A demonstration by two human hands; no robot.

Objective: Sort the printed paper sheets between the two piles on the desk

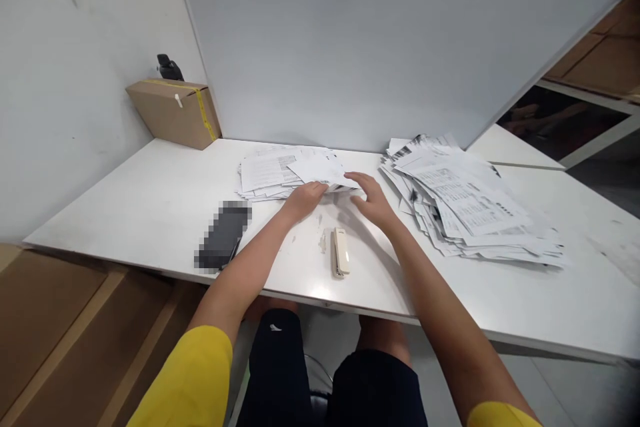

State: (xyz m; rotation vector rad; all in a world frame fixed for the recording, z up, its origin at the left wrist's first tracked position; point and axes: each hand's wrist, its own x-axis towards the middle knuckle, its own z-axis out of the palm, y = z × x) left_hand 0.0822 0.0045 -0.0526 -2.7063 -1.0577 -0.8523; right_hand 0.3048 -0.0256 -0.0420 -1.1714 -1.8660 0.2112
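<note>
My left hand (306, 199) and my right hand (373, 199) both reach to a small stack of printed sheets (280, 172) in the middle of the white table (150, 207). The fingers of both hands pinch the near edge of a top sheet (320, 170), which lies folded or lifted over the stack. A cream stapler (341, 251) lies on the table just below my hands, between my forearms. A larger, loose heap of printed papers (470, 203) spreads to the right of my right hand.
A dark phone-like object (223, 235) lies left of my left forearm. A taped cardboard box (175, 112) with a black item on top stands at the back left corner. A white partition board (375, 47) rises behind the table. Brown cardboard sits under the table's left.
</note>
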